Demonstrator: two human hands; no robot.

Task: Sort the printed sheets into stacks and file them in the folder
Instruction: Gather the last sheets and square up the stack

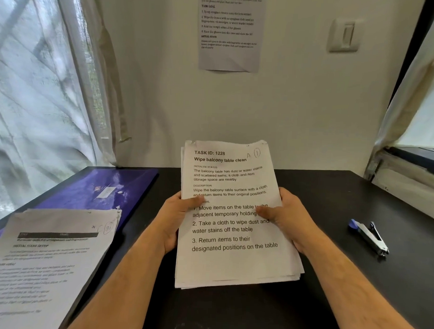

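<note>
At the near left of the black table (333,193) lies a stack of printed sheets (48,257), face up, its far edge overlapping the purple folder (99,185), which lies flat further back toward the curtained window (36,84).

In the middle, the left hand (177,217) and the right hand (288,216) are apart, each clamped on one long side of a held bundle of sheets (232,258), thumbs pressed onto the top page, headed "TASK ID: 1228". The bundle's long axis runs near to far, its far end tilted up toward the wall, its near edge low over the table. The lower edges are fanned, not squared.

The laid stack and the folder both lie to the left of the bundle, so the left hand is nearer to them; I judge any placing goes leftward.

At the right, well apart, lies a staple remover (369,237). A notice (230,32) hangs on the far wall.
</note>
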